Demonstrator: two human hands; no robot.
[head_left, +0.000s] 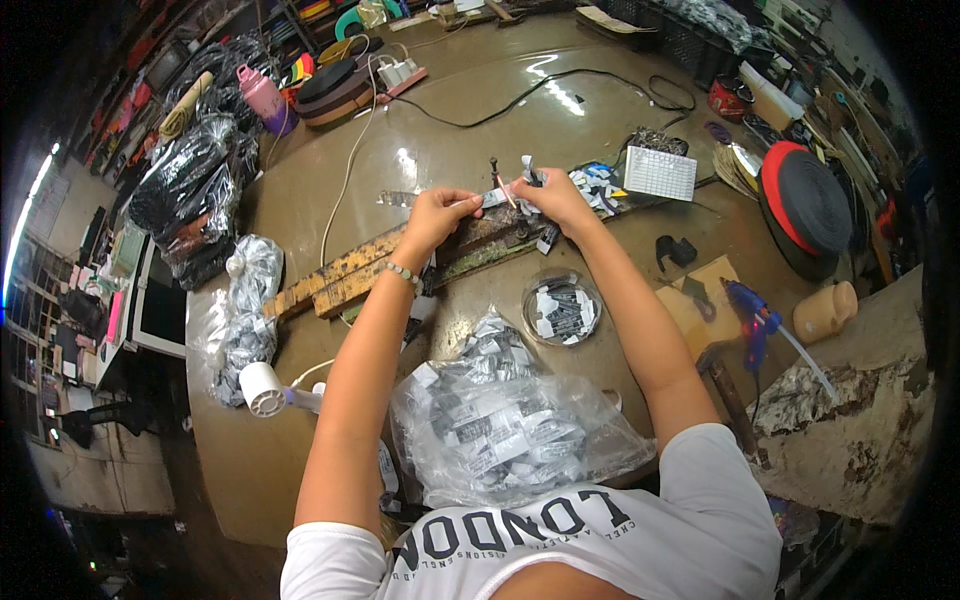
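Note:
Near the middle of the table, my left hand (pixel 438 217) pinches one end of a pale label strip (pixel 492 198). My right hand (pixel 558 203) grips the strip further along, and part of it sticks up above the fingers. Between the hands stands a thin metal rod (pixel 494 170) with a dark top, close to the strip; whether they touch I cannot tell. Worn yellow-and-black bars (pixel 345 284) lie under and left of my hands. Small cut labels (pixel 597 186) are heaped right of my right hand. A clear plastic bag (pixel 520 435) of folded labels lies between my forearms.
A round clear tub (pixel 562 308) of labels sits inside my right forearm. To the right are a blue glue gun (pixel 757 318) and a red-and-black strap roll (pixel 806 210). A white hair dryer (pixel 263 390) lies left. Cords run from a power strip (pixel 403 75) across the table.

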